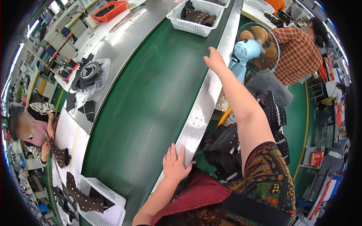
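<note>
"What do we have at far left?"

"A co-worker point(34, 130) handling a studded dark-brown piece point(60, 155) at the edge of a white surface point(73, 141). Nearby, we find a second studded piece point(83, 197) lying across the rim of a perforated basket point(98, 185)."

"And toward the center?"

"A green conveyor belt point(147, 109). On its near metal rail point(200, 120), we see the left hand point(175, 165) resting, palm down, fingers spread. At the belt's far end sits a white plastic basket point(187, 28) of brown studded pieces point(198, 17)."

"Which hand is nearest that basket?"

"The right hand point(214, 60), stretched out over the belt's edge just short of it, thumb and forefinger apart."

"What closes our view at right?"

"Dark studded material point(222, 145) heaped beside the right forearm, then a light-blue fan point(245, 49) and, behind it, a person in an orange plaid shirt point(298, 56)."
</note>
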{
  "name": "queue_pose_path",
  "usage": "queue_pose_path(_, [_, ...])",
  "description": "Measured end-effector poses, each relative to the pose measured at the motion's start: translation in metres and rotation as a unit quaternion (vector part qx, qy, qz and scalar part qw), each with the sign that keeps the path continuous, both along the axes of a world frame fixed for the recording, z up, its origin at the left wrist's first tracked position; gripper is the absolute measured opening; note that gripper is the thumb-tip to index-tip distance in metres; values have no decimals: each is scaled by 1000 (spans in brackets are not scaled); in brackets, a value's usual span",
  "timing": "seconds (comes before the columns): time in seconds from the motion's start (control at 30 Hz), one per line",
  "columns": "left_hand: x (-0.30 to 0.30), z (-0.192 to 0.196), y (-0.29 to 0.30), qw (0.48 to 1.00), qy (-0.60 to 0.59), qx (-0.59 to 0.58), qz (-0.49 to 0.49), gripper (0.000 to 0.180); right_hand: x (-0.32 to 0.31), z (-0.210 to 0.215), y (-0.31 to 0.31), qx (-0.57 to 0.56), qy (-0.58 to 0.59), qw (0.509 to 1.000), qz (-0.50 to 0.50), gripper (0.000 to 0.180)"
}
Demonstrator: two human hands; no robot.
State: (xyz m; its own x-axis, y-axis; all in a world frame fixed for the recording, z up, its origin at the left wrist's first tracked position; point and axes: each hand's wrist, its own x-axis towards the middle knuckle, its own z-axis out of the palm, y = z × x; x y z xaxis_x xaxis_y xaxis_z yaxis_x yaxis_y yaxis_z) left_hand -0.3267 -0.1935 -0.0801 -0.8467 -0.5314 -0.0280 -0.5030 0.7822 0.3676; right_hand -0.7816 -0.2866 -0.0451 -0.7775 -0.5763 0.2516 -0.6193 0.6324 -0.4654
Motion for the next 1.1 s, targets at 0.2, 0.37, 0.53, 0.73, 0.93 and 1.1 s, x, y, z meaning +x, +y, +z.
queue_pose_path(0.2, [-6, 5, -8, 998, -36, 57, -6, 81, -70, 13, -51, 56, 125, 988, -67, 38])
queue_pose_path(0.37, [-5, 0, -8, 998, -36, 50, -16, 79, -105, 19, -86, 117, 121, 984, -56, 45])
queue_pose_path(0.53, [-7, -1, -11, 999, -18, 40, -18, 75, -128, 4, -95, 182, 150, 969, -68, 47])
queue_pose_path(0.73, [-4, -5, -12, 999, 4, 36, -12, 76, -122, 26, -95, 288, 136, 946, -50, 41])
queue_pose_path(0.93, [-3, -1, -12, 998, 16, 57, -6, 75, -131, 36, -99, 318, 75, 944, -43, 41])
queue_pose_path(1.1, [-4, -1, -10, 998, 22, 54, 1, 75, -81, 31, -83, 192, 153, 966, 84, 31])
